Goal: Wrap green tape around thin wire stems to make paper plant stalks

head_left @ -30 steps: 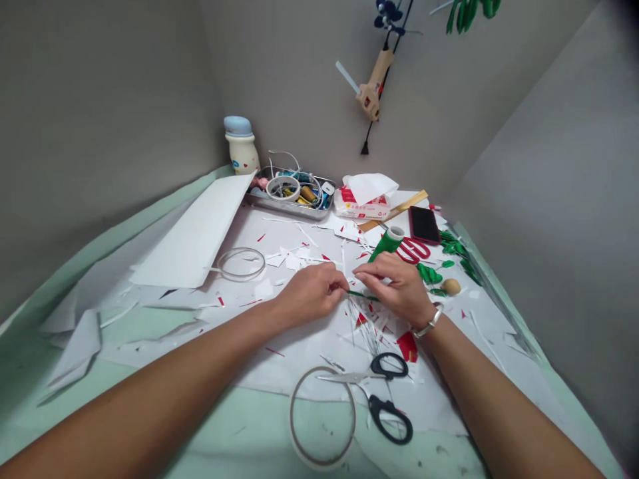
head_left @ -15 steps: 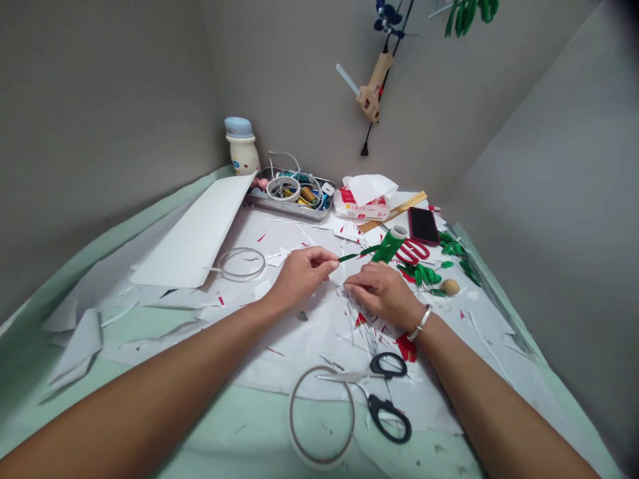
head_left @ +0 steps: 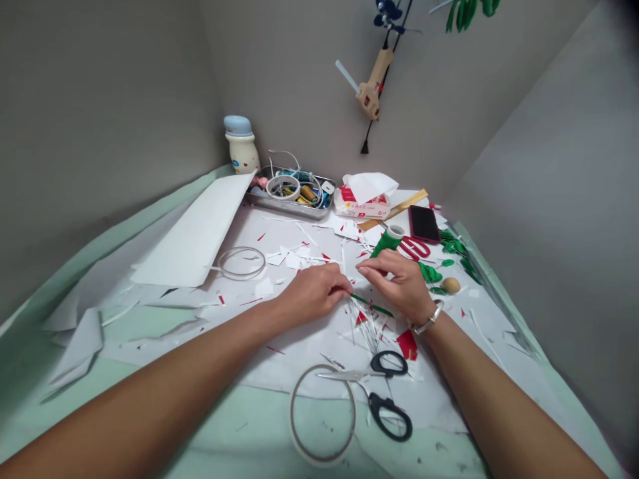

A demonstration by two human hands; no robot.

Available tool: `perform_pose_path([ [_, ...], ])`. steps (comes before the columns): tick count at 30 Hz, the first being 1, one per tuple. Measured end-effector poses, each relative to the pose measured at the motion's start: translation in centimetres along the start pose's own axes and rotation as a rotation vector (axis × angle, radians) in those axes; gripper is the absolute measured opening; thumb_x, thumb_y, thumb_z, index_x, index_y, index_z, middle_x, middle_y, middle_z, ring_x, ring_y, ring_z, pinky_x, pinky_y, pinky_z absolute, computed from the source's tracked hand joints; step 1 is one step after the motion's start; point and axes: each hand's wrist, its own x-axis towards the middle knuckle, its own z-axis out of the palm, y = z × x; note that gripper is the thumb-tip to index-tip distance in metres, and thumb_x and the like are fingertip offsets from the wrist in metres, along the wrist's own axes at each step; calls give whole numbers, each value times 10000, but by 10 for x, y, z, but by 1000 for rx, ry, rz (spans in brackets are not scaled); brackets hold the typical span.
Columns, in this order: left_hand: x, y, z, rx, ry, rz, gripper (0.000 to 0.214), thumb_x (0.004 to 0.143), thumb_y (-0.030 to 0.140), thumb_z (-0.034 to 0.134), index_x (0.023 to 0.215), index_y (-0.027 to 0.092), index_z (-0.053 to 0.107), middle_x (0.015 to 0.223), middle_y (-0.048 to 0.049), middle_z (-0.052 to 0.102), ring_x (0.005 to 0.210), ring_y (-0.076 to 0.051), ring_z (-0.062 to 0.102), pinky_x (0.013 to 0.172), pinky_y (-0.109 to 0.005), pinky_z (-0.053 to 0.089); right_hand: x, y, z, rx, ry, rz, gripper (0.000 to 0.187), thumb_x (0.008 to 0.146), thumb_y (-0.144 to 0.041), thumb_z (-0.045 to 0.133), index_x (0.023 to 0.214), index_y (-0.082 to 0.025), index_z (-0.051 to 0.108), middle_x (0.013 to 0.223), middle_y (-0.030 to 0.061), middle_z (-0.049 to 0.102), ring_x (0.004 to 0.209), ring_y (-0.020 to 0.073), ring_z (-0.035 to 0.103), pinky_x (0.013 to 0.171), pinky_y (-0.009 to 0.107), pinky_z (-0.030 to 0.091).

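Observation:
My left hand (head_left: 314, 293) pinches one end of a thin green-wrapped stem (head_left: 372, 305) between its fingertips. The stem runs right, passing under my right hand (head_left: 399, 283), whose fingers curl towards the left hand. Whether my right hand grips the stem is hidden. Just above those fingers stands a roll of green floral tape (head_left: 387, 241), partly behind the hand. A bundle of thin white wires (head_left: 367, 326) lies below the stem, among red and white paper scraps.
Black-handled scissors (head_left: 388, 364) lie near me, beside a tape ring (head_left: 322, 416). Farther off are red-handled scissors (head_left: 414, 248), a phone (head_left: 423, 223), green paper leaves (head_left: 429, 271), a steel tray of supplies (head_left: 289, 196), a tissue pack (head_left: 362, 199) and a white card sheet (head_left: 192, 229). A glue gun (head_left: 372, 86) hangs on the wall.
Both hands have moved down and closer together. The green stem has swung from pointing up towards the tape roll to lying lower, slanting down to the right.

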Motion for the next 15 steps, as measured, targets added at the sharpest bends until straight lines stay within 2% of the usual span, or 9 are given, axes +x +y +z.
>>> perform_pose_path([
  [3, 2, 1, -2, -201, 36, -19, 155, 807, 210, 548, 833, 195, 700, 829, -26, 651, 802, -146, 584, 757, -262, 440, 1, 8, 1, 41, 39, 105, 166, 863, -299, 575, 832, -219, 718, 704, 28, 651, 661, 162, 551, 628, 297, 423],
  [6, 4, 0, -4, -429, 127, -183, 154, 796, 275, 574, 840, 166, 676, 769, -20, 644, 695, -126, 575, 655, -243, 448, 1, 13, 4, 8, -6, 101, 159, 860, -274, 575, 819, -214, 716, 729, 29, 671, 683, 163, 573, 654, 295, 422],
  [8, 6, -1, -5, -537, 188, -282, 184, 791, 304, 584, 860, 152, 661, 725, -13, 639, 628, -112, 564, 597, -229, 439, 0, 11, 7, -43, -79, 57, 152, 858, -249, 574, 818, -214, 717, 756, 31, 684, 713, 165, 587, 683, 298, 407],
  [12, 7, -3, -7, -514, 319, -390, 196, 770, 315, 604, 863, 155, 667, 719, -8, 657, 599, -109, 571, 589, -229, 439, -4, 2, 14, -144, -249, -75, 146, 862, -242, 571, 827, -216, 710, 688, 17, 646, 695, 153, 554, 704, 302, 359],
  [15, 8, -7, -6, -356, 360, -440, 191, 775, 304, 586, 859, 162, 681, 754, -19, 679, 628, -130, 587, 609, -247, 441, -5, -5, 15, -211, -282, -186, 149, 866, -269, 569, 837, -215, 705, 651, 15, 602, 682, 155, 509, 688, 306, 331],
])
